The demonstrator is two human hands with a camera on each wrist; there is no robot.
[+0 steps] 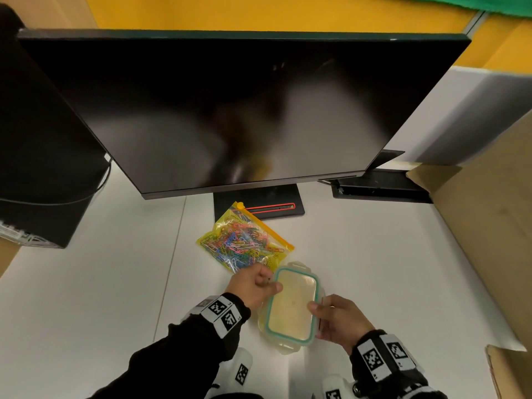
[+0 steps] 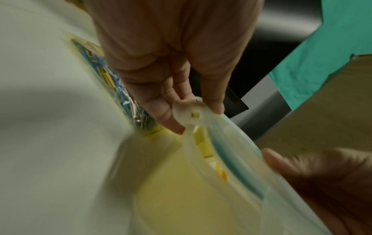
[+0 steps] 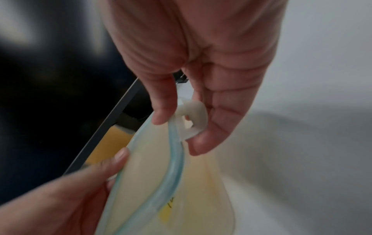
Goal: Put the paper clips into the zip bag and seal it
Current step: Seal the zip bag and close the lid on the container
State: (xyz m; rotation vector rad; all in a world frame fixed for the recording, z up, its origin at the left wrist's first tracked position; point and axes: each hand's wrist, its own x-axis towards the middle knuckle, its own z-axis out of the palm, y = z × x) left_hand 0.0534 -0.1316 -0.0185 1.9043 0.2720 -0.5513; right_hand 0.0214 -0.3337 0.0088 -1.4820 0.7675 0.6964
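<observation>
With both hands, left hand and right hand, I pinch the lid by its end tabs near the desk's front edge, the clips lying in the bag, limp, slippery, best taken at its zip edge.

A white desk fills the lower half of the frame. A large dark monitor spans the upper middle on a black stand base. A black computer tower stands at the left edge. Brown cardboard leans at the right. A yellow wall runs along the top, with green cloth in the upper right corner and a grey partition below it.
</observation>
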